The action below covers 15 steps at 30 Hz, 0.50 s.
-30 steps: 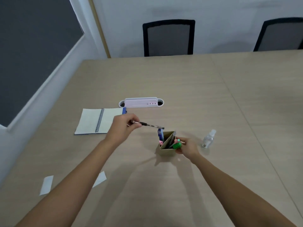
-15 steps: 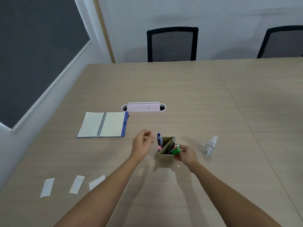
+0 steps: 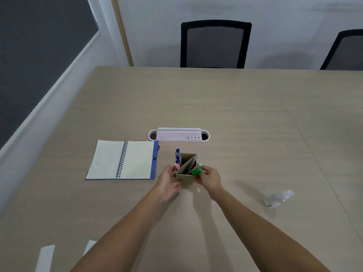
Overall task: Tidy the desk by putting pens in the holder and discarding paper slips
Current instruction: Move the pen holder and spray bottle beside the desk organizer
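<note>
A brown cardboard pen holder (image 3: 184,174) stands mid-table with a diagonal divider. A blue pen (image 3: 177,155), a pink one (image 3: 177,165) and a green marker (image 3: 196,170) stick out of it. My left hand (image 3: 167,182) presses against the holder's left side. Gripping its right side is my right hand (image 3: 209,178), with fingers by the green marker. Two white paper slips (image 3: 45,258) (image 3: 89,246) lie at the near left edge, the second partly hidden by my left forearm.
An open spiral notebook (image 3: 121,160) lies left of the holder. A white and pink desk organiser (image 3: 178,135) sits behind it. A small clear bottle (image 3: 278,199) lies on its side at the right. Two black chairs (image 3: 215,44) stand at the far edge.
My left hand carried a black pen to the holder, let go of it there, then came to rest against the holder's left side. The bottle that stood upright now lies on its side.
</note>
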Each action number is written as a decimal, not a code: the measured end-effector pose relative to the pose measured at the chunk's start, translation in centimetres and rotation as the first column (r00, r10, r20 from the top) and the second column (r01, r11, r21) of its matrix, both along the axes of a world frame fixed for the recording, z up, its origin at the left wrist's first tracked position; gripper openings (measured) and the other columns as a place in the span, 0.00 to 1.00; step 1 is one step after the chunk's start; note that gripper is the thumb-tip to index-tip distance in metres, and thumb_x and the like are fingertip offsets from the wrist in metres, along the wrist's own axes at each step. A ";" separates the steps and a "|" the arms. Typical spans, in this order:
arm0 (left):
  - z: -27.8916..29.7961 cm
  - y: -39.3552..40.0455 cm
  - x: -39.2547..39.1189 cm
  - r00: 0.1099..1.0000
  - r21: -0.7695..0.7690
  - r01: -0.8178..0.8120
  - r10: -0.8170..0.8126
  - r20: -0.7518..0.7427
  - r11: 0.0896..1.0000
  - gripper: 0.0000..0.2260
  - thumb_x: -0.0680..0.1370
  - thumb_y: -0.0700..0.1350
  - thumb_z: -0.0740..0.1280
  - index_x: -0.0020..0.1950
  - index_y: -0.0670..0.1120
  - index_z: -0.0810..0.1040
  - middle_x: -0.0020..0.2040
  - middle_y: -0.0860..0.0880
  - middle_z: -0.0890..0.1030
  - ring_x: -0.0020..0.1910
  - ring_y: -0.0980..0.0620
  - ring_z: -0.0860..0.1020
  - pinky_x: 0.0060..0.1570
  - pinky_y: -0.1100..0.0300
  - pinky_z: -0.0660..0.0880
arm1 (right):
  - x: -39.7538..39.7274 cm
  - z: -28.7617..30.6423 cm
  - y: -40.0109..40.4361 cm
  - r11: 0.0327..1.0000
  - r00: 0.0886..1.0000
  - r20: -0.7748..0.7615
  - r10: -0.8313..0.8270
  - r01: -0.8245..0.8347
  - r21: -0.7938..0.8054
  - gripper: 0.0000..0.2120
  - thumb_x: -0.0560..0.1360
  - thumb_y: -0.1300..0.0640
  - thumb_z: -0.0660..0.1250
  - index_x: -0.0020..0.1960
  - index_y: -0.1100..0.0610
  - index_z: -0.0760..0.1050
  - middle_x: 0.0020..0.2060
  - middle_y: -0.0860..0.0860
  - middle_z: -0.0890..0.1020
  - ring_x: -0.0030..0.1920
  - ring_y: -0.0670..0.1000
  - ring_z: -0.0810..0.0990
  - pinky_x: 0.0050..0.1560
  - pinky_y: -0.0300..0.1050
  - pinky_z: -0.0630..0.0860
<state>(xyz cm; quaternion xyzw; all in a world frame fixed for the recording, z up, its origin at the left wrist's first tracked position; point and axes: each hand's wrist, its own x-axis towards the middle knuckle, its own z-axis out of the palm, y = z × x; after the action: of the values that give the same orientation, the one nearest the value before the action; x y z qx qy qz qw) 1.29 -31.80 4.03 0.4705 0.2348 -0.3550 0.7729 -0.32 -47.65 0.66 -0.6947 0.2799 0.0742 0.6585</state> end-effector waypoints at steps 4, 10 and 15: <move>0.0 0.9 5.4 0.999 -0.035 -0.018 0.019 0.030 0.999 0.21 0.83 0.55 0.47 0.67 0.46 0.71 0.52 0.48 0.80 0.48 0.47 0.79 0.42 0.55 0.76 | 5.6 -0.5 1.0 1.000 1.000 0.011 -0.016 0.016 -0.011 0.11 0.77 0.61 0.64 0.54 0.58 0.83 0.49 0.66 0.84 0.43 0.57 0.82 0.55 0.59 0.81; -0.5 1.3 11.0 0.998 -0.025 0.016 -0.014 0.063 1.000 0.14 0.81 0.51 0.52 0.49 0.51 0.76 0.53 0.48 0.79 0.42 0.48 0.77 0.39 0.58 0.70 | 11.0 -0.6 1.3 0.997 1.000 0.012 -0.029 0.029 -0.067 0.10 0.75 0.62 0.64 0.47 0.57 0.85 0.36 0.56 0.81 0.35 0.51 0.79 0.43 0.45 0.81; -0.9 1.0 12.6 0.999 -0.050 -0.005 0.008 0.045 0.999 0.18 0.82 0.55 0.49 0.55 0.51 0.76 0.56 0.47 0.79 0.45 0.48 0.77 0.44 0.56 0.71 | 12.9 -0.8 1.1 0.997 1.000 -0.006 -0.010 0.009 -0.079 0.12 0.77 0.62 0.62 0.53 0.60 0.83 0.41 0.57 0.81 0.42 0.55 0.80 0.50 0.51 0.82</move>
<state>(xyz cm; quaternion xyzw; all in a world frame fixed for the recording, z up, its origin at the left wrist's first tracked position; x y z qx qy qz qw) 13.88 -30.79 3.12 0.4584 0.2098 -0.3474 0.7907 12.61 -46.53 -0.14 -0.7185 0.2882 0.0622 0.6299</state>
